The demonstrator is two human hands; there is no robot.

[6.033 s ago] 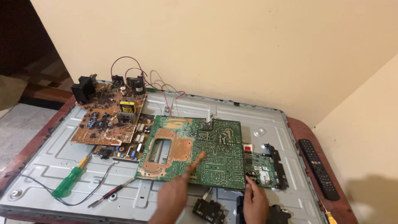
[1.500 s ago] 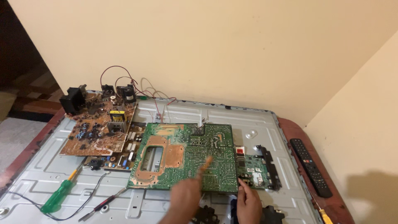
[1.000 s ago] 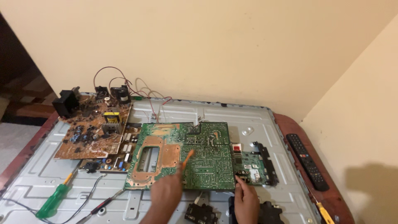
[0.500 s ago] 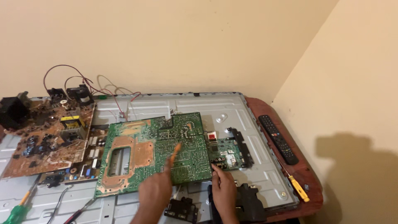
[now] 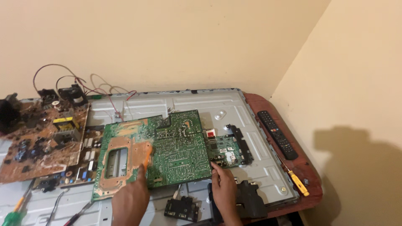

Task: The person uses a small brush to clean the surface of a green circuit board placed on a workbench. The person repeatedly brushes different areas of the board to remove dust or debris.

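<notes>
Two hands on the large green circuit board (image 5: pixel 167 146) lying on the grey metal back panel (image 5: pixel 234 104): left hand (image 5: pixel 130 201) pinching an orange tool (image 5: pixel 146 158) against it, right hand (image 5: pixel 224 190) fingertips on its right corner, beside a small green board (image 5: pixel 226 150).

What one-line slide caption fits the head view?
Left hand and right hand on the near edge of a large green circuit board lying on a grey metal panel.
</notes>
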